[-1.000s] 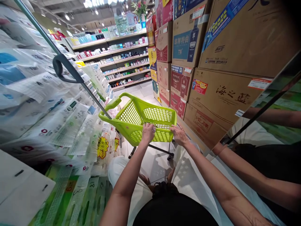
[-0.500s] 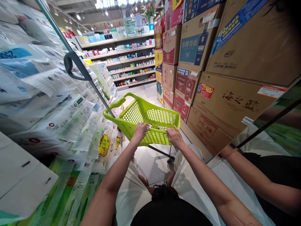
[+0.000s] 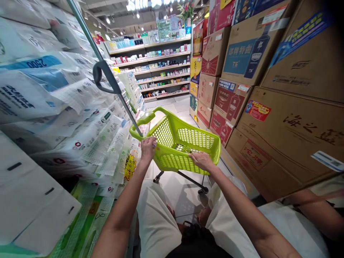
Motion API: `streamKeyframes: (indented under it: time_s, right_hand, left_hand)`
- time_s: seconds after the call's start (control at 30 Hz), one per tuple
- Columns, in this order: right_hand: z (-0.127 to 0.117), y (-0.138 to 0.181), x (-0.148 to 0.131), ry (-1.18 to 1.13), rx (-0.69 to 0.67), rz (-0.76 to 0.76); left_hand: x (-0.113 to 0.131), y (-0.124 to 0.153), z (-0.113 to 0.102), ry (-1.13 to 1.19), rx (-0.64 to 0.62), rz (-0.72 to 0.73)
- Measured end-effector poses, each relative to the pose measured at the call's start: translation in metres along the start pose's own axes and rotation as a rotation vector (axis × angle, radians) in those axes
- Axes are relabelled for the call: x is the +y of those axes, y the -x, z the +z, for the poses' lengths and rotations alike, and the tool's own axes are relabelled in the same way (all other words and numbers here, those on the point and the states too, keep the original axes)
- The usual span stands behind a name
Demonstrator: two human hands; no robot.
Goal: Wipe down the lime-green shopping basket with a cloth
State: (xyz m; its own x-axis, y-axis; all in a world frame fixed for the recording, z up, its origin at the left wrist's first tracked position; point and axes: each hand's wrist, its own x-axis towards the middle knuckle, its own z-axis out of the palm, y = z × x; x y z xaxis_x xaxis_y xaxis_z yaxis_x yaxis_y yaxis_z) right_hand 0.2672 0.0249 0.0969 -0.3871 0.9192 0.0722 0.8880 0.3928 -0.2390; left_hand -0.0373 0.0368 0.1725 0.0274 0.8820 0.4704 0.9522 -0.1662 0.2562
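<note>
A lime-green shopping cart [image 3: 172, 159] with perforated sides stands crosswise in front of me, its inside holding nothing that I can make out. My left hand [image 3: 148, 148] is closed round the near rim, close to the handle end. Farther right on that same rim, my right hand [image 3: 201, 160] grips with its fingers curled over the edge. A grey pole [image 3: 109, 77] with a dark loop-shaped grip rises from the cart's left end and leans up to the left.
Stacked paper packs [image 3: 80, 143] in plastic line the left side. Cardboard cartons [image 3: 282, 129] are piled high on the right. Beyond the cart, tiled floor [image 3: 173, 104] leads to shelves [image 3: 163, 68] of small goods. White boxes [image 3: 34, 200] jut in at lower left.
My left hand has slid left along the cart's rim towards the handle end. My right hand stays on the rim. The whole view has shifted, so the surroundings appear farther right.
</note>
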Motion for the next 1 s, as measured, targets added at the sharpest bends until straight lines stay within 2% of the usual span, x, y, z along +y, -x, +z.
streamKeyframes:
  time_s: [0.1, 0.23, 0.37, 0.5, 0.63, 0.8, 0.93, 1.0]
  right_hand:
    - [0.0, 0.003, 0.005, 0.003, -0.081, 0.068]
    - [-0.001, 0.005, -0.002, 0.01, -0.115, 0.098]
    - [-0.004, 0.006, -0.013, 0.006, -0.132, 0.145]
    - [-0.003, 0.01, -0.024, 0.0, -0.131, 0.142]
    - [0.001, 0.011, -0.032, -0.01, -0.121, 0.157]
    - [0.003, 0.012, -0.04, -0.039, -0.118, 0.19]
    - [0.003, 0.019, -0.052, -0.06, -0.145, 0.218]
    - [0.004, 0.025, -0.061, -0.068, -0.149, 0.234]
  left_hand:
    - [-0.012, -0.003, -0.006, 0.063, -0.042, 0.038]
    - [-0.017, -0.006, -0.009, 0.062, 0.032, -0.047]
    - [-0.019, -0.007, -0.008, 0.09, -0.066, -0.001]
    - [-0.022, -0.008, -0.006, 0.076, 0.053, -0.128]
    - [-0.026, -0.006, -0.003, 0.093, 0.007, -0.093]
    - [-0.035, -0.005, -0.001, 0.076, 0.161, -0.173]
    - [-0.044, -0.005, -0.001, 0.122, 0.16, -0.13]
    - [-0.048, -0.007, -0.002, 0.114, 0.228, -0.176]
